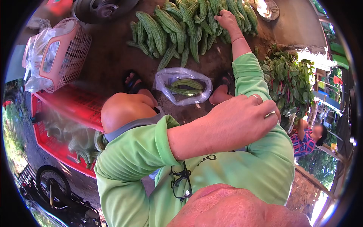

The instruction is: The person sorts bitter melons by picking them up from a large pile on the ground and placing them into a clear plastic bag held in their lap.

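Observation:
A large pile of green bitter gourds [159,32] lies on the ground ahead of me. My right hand [228,21] reaches into its far right part, its fingers bent over a bitter gourd [212,17]. My left hand [242,119], with a ring on one finger, is drawn across in front of my chest over my right arm. Its fingers are curled closed, and what they hold, if anything, is hidden. Between my feet stands an opened clear plastic bag [162,83] with a few bitter gourds [185,87] inside.
At left are a pink plastic basket [72,56] with clear bags and a red crate [41,132] holding gourds and plastic. Leafy greens with reddish stems [289,79] stand at right, near another person [304,143]. A motorcycle [56,193] is at lower left.

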The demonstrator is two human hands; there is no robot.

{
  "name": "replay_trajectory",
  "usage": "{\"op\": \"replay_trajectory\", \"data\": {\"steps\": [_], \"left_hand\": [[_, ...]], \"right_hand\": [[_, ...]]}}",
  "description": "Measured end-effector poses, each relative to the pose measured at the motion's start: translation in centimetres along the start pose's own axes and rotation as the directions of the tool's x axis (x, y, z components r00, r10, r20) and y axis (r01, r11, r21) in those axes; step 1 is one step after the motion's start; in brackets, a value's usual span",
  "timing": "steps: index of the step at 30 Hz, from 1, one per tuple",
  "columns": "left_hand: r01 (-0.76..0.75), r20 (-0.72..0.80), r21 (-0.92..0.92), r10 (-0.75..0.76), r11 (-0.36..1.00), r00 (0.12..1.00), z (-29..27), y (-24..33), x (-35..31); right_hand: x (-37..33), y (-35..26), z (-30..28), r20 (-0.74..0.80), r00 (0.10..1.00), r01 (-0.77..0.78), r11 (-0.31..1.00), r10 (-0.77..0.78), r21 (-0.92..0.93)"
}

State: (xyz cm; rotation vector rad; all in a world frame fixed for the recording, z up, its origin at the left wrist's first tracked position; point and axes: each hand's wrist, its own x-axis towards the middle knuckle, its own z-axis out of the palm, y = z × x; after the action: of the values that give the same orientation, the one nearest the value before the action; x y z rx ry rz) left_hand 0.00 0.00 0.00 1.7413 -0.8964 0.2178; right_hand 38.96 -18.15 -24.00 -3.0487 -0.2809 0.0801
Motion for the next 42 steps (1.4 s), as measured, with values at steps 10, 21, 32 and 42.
{"op": "replay_trajectory", "data": {"steps": [10,21,32,42], "left_hand": [[0.006,0.109,0.046,-0.011,0.999,0.994,0.2,-0.5,-0.2],[0.007,0.063,0.114,-0.014,0.994,0.998,0.7,-0.4,-0.6],[-0.107,-0.100,0.137,0.121,0.985,0.988,1.2,-0.5,-0.7],[-0.027,-0.124,0.234,0.057,0.972,0.991,0.5,-1.1,-2.1]], "right_hand": [[-0.7,-0.6,0.4,0.190,0.982,-0.121,0.829,0.019,0.545],[-9.1,-4.7,-5.7,0.267,0.920,-0.242,0.121,-0.286,0.963],[-19.4,-27.5,-5.7,0.371,0.522,-0.259,0.271,-0.768,0.927],[-28.0,-43.6,-4.4,0.290,0.276,-0.069,0.282,-0.916,0.957]]}}
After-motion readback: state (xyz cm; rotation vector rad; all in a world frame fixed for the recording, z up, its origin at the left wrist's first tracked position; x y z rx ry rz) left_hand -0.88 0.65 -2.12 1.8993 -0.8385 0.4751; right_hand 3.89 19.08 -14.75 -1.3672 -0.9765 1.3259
